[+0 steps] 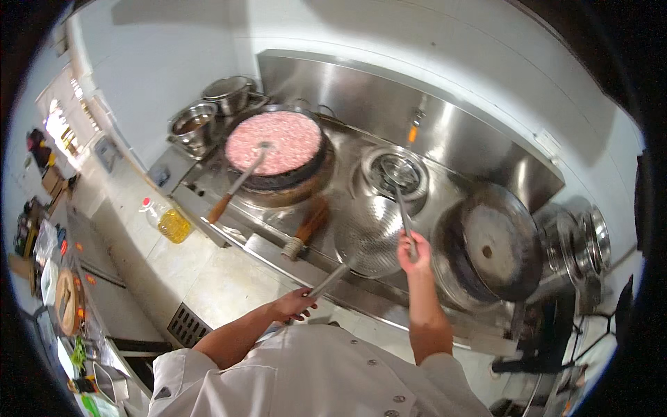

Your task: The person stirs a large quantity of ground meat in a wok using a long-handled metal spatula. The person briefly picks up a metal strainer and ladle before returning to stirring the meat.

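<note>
My left hand grips the metal handle of a wide perforated skimmer, whose bowl is above the steel stovetop. In my right hand is the handle of a metal ladle. The ladle's head is at a round metal pot set into the stove; whether it touches the contents is hard to tell. To the left, a large black wok is full of pink minced meat. A wooden-handled utensil rests with its head in the meat.
A bamboo wok brush lies near the stove's front edge. A second wok leans at the right, beside stacked steel pots. Two steel pots stand at the back left. A bottle of yellow oil is beyond the stove's left end.
</note>
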`<control>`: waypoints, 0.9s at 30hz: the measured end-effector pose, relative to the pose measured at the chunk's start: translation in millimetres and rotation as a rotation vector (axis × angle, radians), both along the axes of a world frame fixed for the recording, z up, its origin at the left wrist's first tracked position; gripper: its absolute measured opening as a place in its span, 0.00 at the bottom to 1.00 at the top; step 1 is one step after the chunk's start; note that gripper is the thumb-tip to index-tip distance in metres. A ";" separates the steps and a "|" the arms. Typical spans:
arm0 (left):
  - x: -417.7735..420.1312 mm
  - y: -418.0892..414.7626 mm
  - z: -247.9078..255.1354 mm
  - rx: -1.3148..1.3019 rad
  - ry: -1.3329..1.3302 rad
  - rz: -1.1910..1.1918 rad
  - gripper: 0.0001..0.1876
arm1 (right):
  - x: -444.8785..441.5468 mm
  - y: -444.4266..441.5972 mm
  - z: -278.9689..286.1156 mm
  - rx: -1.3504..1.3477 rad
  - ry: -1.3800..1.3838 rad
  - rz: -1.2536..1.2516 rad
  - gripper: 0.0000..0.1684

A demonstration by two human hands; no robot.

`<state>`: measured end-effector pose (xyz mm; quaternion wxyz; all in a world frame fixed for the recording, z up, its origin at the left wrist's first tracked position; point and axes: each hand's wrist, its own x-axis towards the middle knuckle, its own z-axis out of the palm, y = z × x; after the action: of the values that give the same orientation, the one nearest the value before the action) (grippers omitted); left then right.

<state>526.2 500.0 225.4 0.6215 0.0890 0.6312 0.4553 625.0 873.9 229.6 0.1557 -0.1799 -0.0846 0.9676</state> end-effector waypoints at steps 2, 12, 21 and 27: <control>0.2 -6.4 -9.7 0.038 -0.024 -0.021 0.26 | -12.6 -3.7 -9.3 -0.107 0.047 0.064 0.14; 8.7 -30.1 -8.6 0.084 0.131 0.115 0.33 | -11.6 -49.3 21.1 0.183 -0.187 0.001 0.14; -39.3 -136.5 -93.9 -0.148 0.335 0.252 0.27 | -13.5 -72.4 10.6 0.146 -0.231 -0.023 0.08; -47.3 -342.2 -246.1 -0.212 -0.388 0.428 0.15 | -35.1 -84.9 19.4 0.195 -0.374 -0.159 0.04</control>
<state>478.9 157.8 -20.7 0.6262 -0.1997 0.5494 0.5159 589.8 789.1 249.0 0.2295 -0.3465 -0.1906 0.8894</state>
